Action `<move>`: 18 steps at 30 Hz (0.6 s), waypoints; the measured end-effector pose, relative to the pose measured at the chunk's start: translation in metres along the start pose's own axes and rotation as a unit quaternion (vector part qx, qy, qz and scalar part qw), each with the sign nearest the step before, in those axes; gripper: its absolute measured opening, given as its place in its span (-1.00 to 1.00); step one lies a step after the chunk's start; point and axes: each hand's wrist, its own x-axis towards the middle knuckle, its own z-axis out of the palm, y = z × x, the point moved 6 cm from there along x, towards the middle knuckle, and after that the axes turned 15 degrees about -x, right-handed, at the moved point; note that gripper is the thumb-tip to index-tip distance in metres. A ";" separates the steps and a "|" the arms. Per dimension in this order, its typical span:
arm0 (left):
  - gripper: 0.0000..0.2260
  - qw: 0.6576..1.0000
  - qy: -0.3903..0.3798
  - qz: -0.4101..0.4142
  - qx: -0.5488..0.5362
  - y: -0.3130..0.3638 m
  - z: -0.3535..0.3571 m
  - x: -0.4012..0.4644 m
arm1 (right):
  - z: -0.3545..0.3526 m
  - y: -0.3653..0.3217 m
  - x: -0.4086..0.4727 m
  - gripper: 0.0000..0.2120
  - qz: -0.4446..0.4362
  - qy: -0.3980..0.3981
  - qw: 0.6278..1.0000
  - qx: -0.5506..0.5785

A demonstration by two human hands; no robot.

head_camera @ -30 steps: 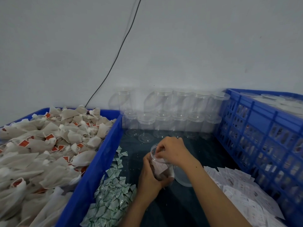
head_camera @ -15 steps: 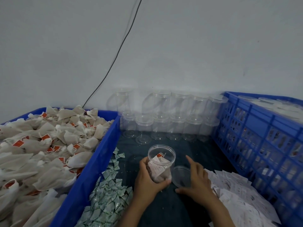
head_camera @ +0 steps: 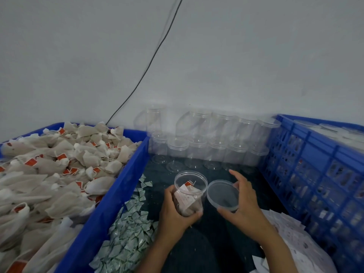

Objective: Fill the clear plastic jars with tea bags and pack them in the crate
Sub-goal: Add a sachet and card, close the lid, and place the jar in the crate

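My left hand (head_camera: pixel 175 209) grips the filled jar (head_camera: pixel 189 194), upright and open-mouthed on the dark surface; just beside it my right hand (head_camera: pixel 244 205) pinches the clear lid (head_camera: pixel 222 196) by its rim. Capping and crating this one remain, I judge. Beyond stand rows of empty jars (head_camera: pixel 206 152) awaiting tea bags (head_camera: pixel 59 170); the crate (head_camera: pixel 319 174) at right already holds some.

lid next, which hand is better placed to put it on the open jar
Right. The right hand already holds the lid beside the jar, while the left hand grips the jar.
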 end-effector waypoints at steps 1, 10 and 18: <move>-0.26 1.000 0.006 0.008 -0.004 0.001 -0.001 0.000 | -0.005 -0.007 0.001 -0.05 -0.017 -0.004 0.999 -0.041; -0.22 0.998 -0.040 0.043 -0.018 0.005 0.007 -0.002 | -0.009 -0.050 0.018 -0.10 -0.116 -0.073 0.990 0.022; -0.17 0.995 -0.091 0.032 -0.015 0.003 0.014 -0.004 | 0.013 -0.053 0.027 -0.39 -0.100 -0.063 0.985 0.123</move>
